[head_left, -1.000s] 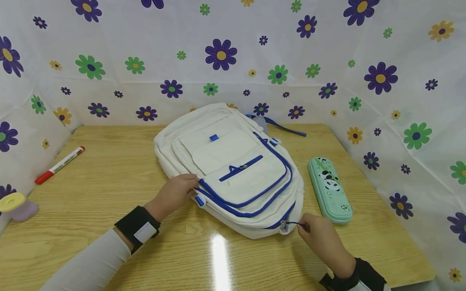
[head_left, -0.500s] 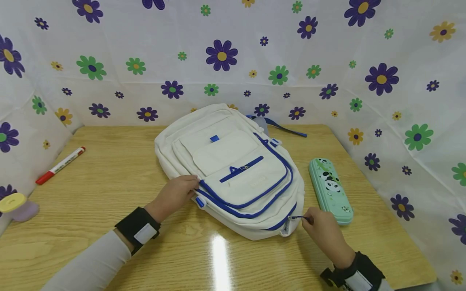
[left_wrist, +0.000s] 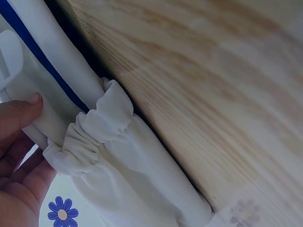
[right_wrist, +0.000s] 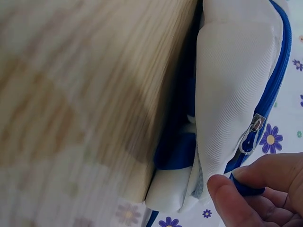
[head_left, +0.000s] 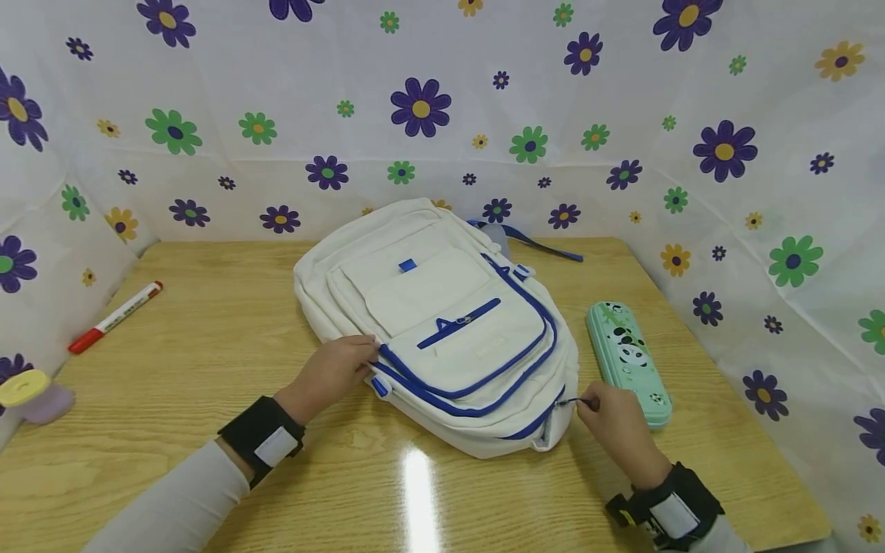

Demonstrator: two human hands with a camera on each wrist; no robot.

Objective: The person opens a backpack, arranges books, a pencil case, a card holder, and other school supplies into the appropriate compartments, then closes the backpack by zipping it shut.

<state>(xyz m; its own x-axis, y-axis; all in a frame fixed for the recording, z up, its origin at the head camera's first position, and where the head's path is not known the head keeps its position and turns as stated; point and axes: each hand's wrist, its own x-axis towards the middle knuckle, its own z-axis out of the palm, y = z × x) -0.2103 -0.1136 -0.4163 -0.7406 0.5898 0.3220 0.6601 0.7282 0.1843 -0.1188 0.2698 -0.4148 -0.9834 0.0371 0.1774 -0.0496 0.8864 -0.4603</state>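
Note:
A white backpack (head_left: 442,307) with blue zips lies front side up on the wooden table. My left hand (head_left: 336,369) grips the pack's left side beside a blue-and-white buckle (head_left: 380,385). In the left wrist view, the thumb (left_wrist: 28,111) presses on white fabric near a gathered side pocket (left_wrist: 94,137), with the fingers underneath. At the lower right of the pack, my right hand (head_left: 618,425) pinches a blue zipper pull (right_wrist: 247,187) between thumb and forefinger. Its cord is stretched out from the metal slider (right_wrist: 256,124), which sits on a blue zip.
A mint-green panda pencil case (head_left: 628,361) lies just right of the backpack, close to my right hand. On the left are a red-capped marker (head_left: 115,317) and a purple tub with a yellow lid (head_left: 34,395). A flowered cloth (head_left: 456,61) borders the table behind and at the sides.
My right hand has moved away from me and slightly right, drawing the zipper slider along the pack's lower right edge. My left hand and the backpack stay in place.

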